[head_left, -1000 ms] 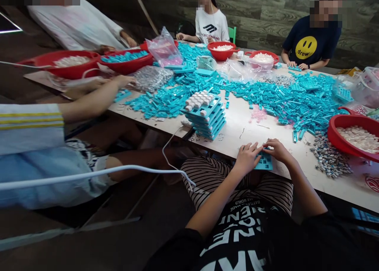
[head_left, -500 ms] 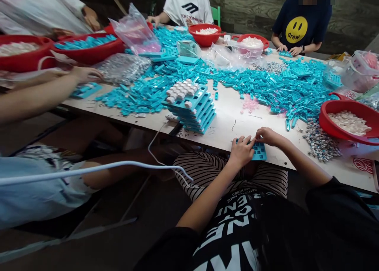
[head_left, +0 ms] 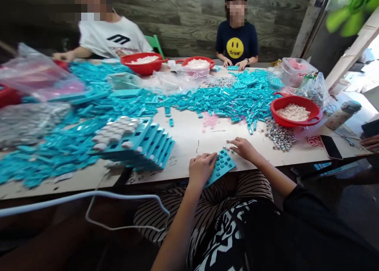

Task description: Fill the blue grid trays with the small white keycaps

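My left hand (head_left: pixel 201 169) grips the left side of a blue plastic panel (head_left: pixel 225 163) with rows of square holes, its fingers bent over the top. The panel lies tilted at the table's front edge, above my lap. Just past the panel's far right corner, my right hand (head_left: pixel 243 149) has its fingers drawn together at the tabletop. A few small silvery parts (head_left: pixel 227 148) lie by those fingertips; what is between them is too small to make out. To the left stands a leaning stack of blue panels (head_left: pixel 148 146), topped with white keycap-like pieces (head_left: pixel 117 131).
Loose blue plastic pieces (head_left: pixel 207 99) spread across the table's middle. At right are a red basin (head_left: pixel 276 109) of whitish pieces, a pile of small metallic parts (head_left: pixel 280 135) and a phone (head_left: pixel 331 146). A white cable (head_left: pixel 118 196) hangs at front left. Two people sit opposite.
The view has swung to the right. My right hand has moved off the panel to small parts beside it. The panel is turned at a slant, with my left hand still on it.
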A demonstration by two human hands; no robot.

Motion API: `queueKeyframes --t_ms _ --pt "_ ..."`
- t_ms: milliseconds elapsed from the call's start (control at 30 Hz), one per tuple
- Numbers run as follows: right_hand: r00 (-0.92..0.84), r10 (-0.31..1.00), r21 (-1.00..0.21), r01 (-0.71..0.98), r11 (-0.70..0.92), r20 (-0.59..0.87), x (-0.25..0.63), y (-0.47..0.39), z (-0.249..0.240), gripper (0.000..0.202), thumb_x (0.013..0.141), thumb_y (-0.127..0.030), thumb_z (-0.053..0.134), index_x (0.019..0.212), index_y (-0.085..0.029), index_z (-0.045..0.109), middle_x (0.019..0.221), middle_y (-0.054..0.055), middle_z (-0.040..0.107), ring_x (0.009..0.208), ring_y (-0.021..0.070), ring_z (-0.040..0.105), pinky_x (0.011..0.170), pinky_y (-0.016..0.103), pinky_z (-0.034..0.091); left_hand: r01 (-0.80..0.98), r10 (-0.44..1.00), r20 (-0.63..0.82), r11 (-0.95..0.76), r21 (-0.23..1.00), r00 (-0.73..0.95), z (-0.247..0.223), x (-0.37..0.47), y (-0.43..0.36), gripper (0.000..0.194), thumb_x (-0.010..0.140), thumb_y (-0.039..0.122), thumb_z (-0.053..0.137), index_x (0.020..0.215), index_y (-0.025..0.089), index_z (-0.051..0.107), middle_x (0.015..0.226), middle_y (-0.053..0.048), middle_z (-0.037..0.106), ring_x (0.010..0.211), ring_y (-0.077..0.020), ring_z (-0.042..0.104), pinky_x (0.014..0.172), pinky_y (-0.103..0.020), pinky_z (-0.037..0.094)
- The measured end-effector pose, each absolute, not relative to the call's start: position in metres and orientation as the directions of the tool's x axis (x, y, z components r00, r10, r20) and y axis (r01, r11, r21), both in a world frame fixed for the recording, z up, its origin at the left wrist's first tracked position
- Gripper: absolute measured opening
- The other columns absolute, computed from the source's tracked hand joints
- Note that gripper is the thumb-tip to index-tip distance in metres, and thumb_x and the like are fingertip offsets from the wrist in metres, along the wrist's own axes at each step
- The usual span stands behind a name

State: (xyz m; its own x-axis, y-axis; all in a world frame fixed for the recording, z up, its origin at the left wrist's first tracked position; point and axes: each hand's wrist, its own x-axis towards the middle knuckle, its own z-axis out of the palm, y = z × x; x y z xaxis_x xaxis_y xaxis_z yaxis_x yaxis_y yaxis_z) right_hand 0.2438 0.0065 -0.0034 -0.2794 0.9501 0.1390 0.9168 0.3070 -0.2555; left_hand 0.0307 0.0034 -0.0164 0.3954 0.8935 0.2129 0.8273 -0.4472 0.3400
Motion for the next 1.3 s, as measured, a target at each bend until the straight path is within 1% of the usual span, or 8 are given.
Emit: queueKeyframes --t_ms 200,367,467,700,800,967,1133,1300 --pt "-0.104 0.986 -0.207 0.970 0.129 0.128 0.237 -0.013 -0.019 0.046 0.089 -0.037 0.047 0.132 -0.020 0.042 0.110 0.010 0.055 0.091 0.0215 0.057 0.077 0.031 0.041 0.851 0.950 0.166 -0.311 0.423 0.265 -0.022 0.012 0.002 0.030 0.083 0.040 0.048 0.105 0.028 0.066 0.097 -0.006 0.065 0.084 -0.0229 0.059 0.070 -0.032 0.040" --pt "-0.115 0.982 -0.152 0.979 0.137 0.148 0.221 -0.005 -0.023 0.050 0.088 -0.042 0.047 0.131 -0.017 0.041 0.115 0.014 0.052 0.095 0.0254 0.053 0.081 0.036 0.039 0.649 0.959 0.061 -0.232 0.724 0.276 -0.030 -0.004 0.013 0.042 0.073 0.050 0.054 0.101 0.022 0.066 0.088 -0.004 0.062 0.071 -0.0167 0.057 0.067 -0.028 0.046" --pt "-0.116 0.981 -0.123 0.983 0.136 0.154 0.216 0.000 -0.027 0.053 0.088 -0.041 0.047 0.133 -0.015 0.037 0.119 0.015 0.049 0.097 0.0264 0.052 0.084 0.038 0.037 0.569 0.962 -0.051 -0.115 0.815 0.267 -0.036 -0.010 0.020 0.052 0.067 0.056 0.057 0.103 0.019 0.066 0.081 -0.003 0.060 0.065 -0.0150 0.054 0.060 -0.027 0.046" --pt "-0.102 0.990 -0.068 0.992 0.108 0.095 0.215 0.025 -0.036 0.063 0.087 -0.049 0.043 0.139 -0.019 0.025 0.133 0.017 0.039 0.097 0.0289 0.051 0.084 0.041 0.035 0.561 0.997 -0.021 -0.025 0.828 0.075 -0.040 -0.003 0.019 0.061 0.066 0.054 0.059 0.114 0.016 0.060 0.068 0.003 0.049 0.054 -0.0094 0.043 0.052 -0.023 0.041" --pt "-0.131 0.990 -0.042 0.990 0.134 0.059 0.218 0.035 -0.034 0.066 0.085 -0.057 0.042 0.139 -0.022 0.027 0.134 0.018 0.037 0.095 0.0299 0.052 0.082 0.041 0.035 0.494 0.999 0.026 -0.035 0.869 0.025 -0.042 -0.003 0.016 0.060 0.067 0.050 0.060 0.117 0.016 0.057 0.069 0.003 0.046 0.053 -0.0081 0.041 0.050 -0.021 0.039" --pt "-0.198 0.980 -0.017 0.980 0.198 0.019 0.222 0.040 -0.025 0.057 0.088 -0.059 0.032 0.132 -0.023 0.038 0.127 0.017 0.044 0.090 0.0277 0.056 0.076 0.038 0.035 0.450 0.996 0.091 -0.072 0.890 -0.022 -0.050 -0.007 0.021 0.043 0.074 0.043 0.054 0.105 0.015 0.063 0.074 0.001 0.048 0.058 -0.0084 0.041 0.055 -0.021 0.041" --pt "-0.254 0.966 -0.027 0.967 0.253 -0.046 0.224 0.043 -0.018 0.048 0.091 -0.053 0.026 0.122 -0.022 0.047 0.119 0.014 0.051 0.083 0.0236 0.059 0.067 0.032 0.037 0.438 0.994 0.094 -0.060 0.897 -0.058 -0.058 -0.004 0.033 0.039 0.076 0.041 0.052 0.104 0.015 0.063 0.078 -0.001 0.051 0.060 -0.0088 0.044 0.057 -0.021 0.042" --pt "-0.302 0.952 -0.023 0.953 0.301 -0.052 0.227 0.046 -0.013 0.037 0.092 -0.044 0.033 0.112 -0.019 0.054 0.104 0.011 0.062 0.080 0.0209 0.060 0.063 0.027 0.036 0.444 0.990 0.089 -0.033 0.895 -0.106 -0.057 0.003 0.035 0.036 0.078 0.038 0.051 0.104 0.017 0.063 0.077 0.000 0.051 0.059 -0.0093 0.045 0.059 -0.022 0.042"
